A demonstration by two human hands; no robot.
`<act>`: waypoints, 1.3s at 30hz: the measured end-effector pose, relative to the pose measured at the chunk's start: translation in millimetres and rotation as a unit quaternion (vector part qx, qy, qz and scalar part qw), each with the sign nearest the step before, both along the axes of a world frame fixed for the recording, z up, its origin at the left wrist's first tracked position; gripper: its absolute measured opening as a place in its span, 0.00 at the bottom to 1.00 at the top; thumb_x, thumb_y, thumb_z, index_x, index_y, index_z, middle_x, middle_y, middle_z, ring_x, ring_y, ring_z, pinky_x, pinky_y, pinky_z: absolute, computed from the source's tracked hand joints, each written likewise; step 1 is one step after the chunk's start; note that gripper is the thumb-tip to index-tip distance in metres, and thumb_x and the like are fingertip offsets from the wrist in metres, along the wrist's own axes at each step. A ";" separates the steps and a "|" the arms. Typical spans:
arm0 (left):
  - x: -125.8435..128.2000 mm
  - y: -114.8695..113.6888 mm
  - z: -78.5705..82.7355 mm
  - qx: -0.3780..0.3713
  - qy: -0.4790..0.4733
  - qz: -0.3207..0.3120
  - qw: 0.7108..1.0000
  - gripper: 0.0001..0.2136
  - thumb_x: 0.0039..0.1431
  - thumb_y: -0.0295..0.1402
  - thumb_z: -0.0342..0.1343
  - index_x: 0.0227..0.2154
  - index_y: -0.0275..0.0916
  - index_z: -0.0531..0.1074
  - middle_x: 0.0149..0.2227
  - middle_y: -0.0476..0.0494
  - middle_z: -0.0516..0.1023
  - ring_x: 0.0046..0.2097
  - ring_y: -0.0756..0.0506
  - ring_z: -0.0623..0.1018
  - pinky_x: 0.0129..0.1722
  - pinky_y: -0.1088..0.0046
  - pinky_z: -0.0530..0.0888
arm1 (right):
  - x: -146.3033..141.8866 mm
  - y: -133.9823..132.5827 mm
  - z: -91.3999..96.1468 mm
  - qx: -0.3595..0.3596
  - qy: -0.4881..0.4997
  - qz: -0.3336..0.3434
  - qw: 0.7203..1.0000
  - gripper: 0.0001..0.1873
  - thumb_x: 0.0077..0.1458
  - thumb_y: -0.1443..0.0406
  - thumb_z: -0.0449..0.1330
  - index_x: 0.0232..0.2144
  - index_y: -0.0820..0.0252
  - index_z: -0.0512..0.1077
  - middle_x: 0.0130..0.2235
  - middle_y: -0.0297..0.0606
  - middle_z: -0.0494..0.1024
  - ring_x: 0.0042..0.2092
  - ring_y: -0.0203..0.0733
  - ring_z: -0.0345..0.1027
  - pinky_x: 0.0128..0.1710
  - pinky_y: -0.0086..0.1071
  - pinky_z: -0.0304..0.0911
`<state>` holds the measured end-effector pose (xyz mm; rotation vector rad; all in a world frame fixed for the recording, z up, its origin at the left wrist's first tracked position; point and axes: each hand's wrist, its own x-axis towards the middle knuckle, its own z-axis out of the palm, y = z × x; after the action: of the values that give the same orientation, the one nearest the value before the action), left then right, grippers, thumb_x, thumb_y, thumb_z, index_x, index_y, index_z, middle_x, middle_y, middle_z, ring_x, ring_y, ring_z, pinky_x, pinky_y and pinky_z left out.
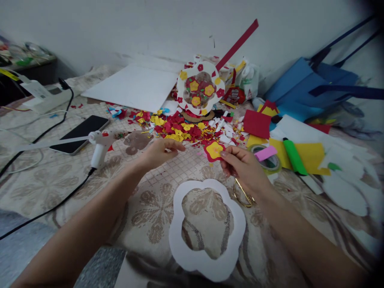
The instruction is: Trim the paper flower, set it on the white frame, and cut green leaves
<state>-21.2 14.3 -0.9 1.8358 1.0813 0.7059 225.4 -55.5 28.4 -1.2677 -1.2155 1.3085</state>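
Observation:
Between the thumb and fingers of my right hand is a paper flower, a yellow blossom layered on a larger red one. My left hand holds nothing I can see; its fingers reach to the right, a little apart, near the heap of paper scraps. Nearer to me, a white flower-shaped paper ring with a cut-out middle lies on the patterned cloth. Gold-handled scissors lie under my right wrist, partly hidden.
A decorated round paper fan stands behind the scraps. At left are a glue gun with its cord and a phone. Tape, a green marker and coloured paper lie right, before a blue bag.

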 end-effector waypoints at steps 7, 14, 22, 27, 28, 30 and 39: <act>0.2 -2.9 4.4 -0.040 -0.026 0.047 0.998 0.13 0.54 0.30 0.51 0.41 0.31 0.72 0.39 0.36 0.80 0.30 0.48 0.79 0.25 0.76 0.71 | -2.1 0.2 -5.1 -0.005 -0.003 0.011 1.000 0.12 0.50 0.60 0.63 0.23 0.60 0.66 0.20 0.28 0.68 0.18 0.27 0.57 0.16 0.21 0.53; 0.9 -7.9 10.0 0.094 0.110 0.100 0.984 0.12 0.46 0.39 0.61 0.25 0.36 0.69 0.23 0.49 0.72 0.22 0.53 0.67 0.22 0.77 0.61 | -4.2 -1.2 -7.6 -0.009 -0.017 0.031 0.999 0.13 0.51 0.58 0.62 0.23 0.59 0.65 0.20 0.28 0.68 0.19 0.29 0.58 0.18 0.24 0.54; 7.3 -12.6 12.6 0.081 0.089 0.079 0.990 0.21 0.62 0.43 0.41 0.16 0.39 0.53 0.17 0.53 0.53 0.21 0.53 0.55 0.22 0.74 0.53 | -4.4 -2.1 -10.7 -0.019 -0.013 0.034 0.999 0.14 0.50 0.58 0.63 0.23 0.59 0.65 0.21 0.28 0.68 0.19 0.29 0.58 0.18 0.24 0.54; 8.1 -13.0 17.2 -0.073 -0.031 0.051 0.996 0.19 0.62 0.40 0.38 0.18 0.38 0.60 0.18 0.51 0.60 0.19 0.53 0.59 0.19 0.76 0.57 | -5.9 -2.7 -12.0 -0.025 -0.009 0.031 0.999 0.14 0.50 0.58 0.63 0.23 0.59 0.65 0.21 0.28 0.68 0.19 0.29 0.58 0.18 0.24 0.54; 7.7 -12.6 17.2 -0.092 -0.043 0.052 0.993 0.18 0.61 0.40 0.39 0.19 0.38 0.62 0.18 0.51 0.61 0.19 0.53 0.59 0.19 0.76 0.57 | -6.3 -2.7 -12.4 -0.026 -0.009 0.033 0.999 0.14 0.50 0.57 0.63 0.23 0.59 0.65 0.20 0.27 0.68 0.18 0.28 0.58 0.18 0.23 0.53; 6.7 -11.6 16.4 -0.112 -0.055 0.058 0.990 0.17 0.61 0.40 0.41 0.21 0.37 0.62 0.19 0.51 0.62 0.19 0.54 0.60 0.18 0.77 0.57 | -7.1 -2.8 -13.2 -0.029 -0.009 0.036 0.999 0.15 0.50 0.57 0.63 0.23 0.59 0.65 0.20 0.27 0.68 0.18 0.28 0.57 0.17 0.23 0.52; 6.7 -11.0 13.5 -0.061 -0.040 0.019 0.997 0.14 0.55 0.39 0.53 0.20 0.38 0.60 0.18 0.54 0.59 0.20 0.55 0.58 0.19 0.79 0.56 | -8.6 -3.0 -14.3 -0.033 -0.004 0.041 0.999 0.15 0.49 0.57 0.63 0.23 0.59 0.65 0.20 0.27 0.68 0.18 0.28 0.58 0.17 0.23 0.53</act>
<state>-14.4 3.3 12.6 1.6729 1.0859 0.7141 216.8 -58.4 14.1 -1.2828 -1.2503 1.4148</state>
